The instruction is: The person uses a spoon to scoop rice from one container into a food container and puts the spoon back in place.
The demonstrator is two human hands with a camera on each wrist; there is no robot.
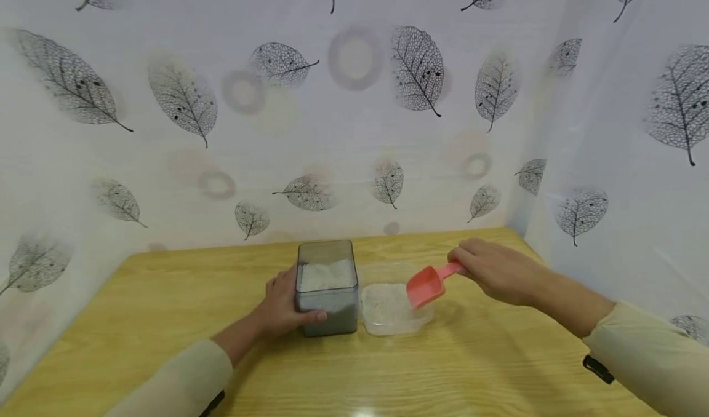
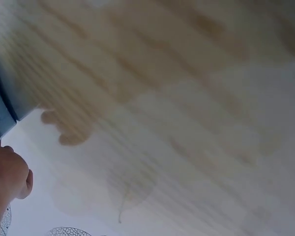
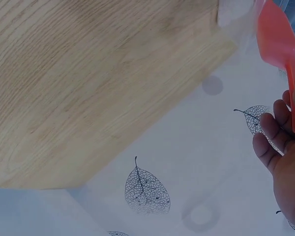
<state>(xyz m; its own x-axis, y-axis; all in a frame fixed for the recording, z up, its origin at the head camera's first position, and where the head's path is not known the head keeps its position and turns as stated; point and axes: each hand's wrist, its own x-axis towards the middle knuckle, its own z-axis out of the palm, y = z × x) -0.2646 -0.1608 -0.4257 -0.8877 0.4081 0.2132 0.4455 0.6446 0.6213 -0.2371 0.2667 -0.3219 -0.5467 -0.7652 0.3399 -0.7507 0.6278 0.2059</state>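
The left hand (image 1: 285, 309) gripped the grey square canister (image 1: 327, 286), part-filled with white grain; the right hand (image 1: 495, 269) pinched the red plastic scoop (image 1: 428, 285) over the clear shallow tub (image 1: 394, 309), grain remaining inside.

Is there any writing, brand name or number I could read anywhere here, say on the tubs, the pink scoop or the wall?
None can be read.
Grey container, gripped by the left hand: no label shows.
Clear tub: no marking shows.
Pink scoop, held by the right hand: plain.
Wall covering: only printed leaves and rings, no letters.
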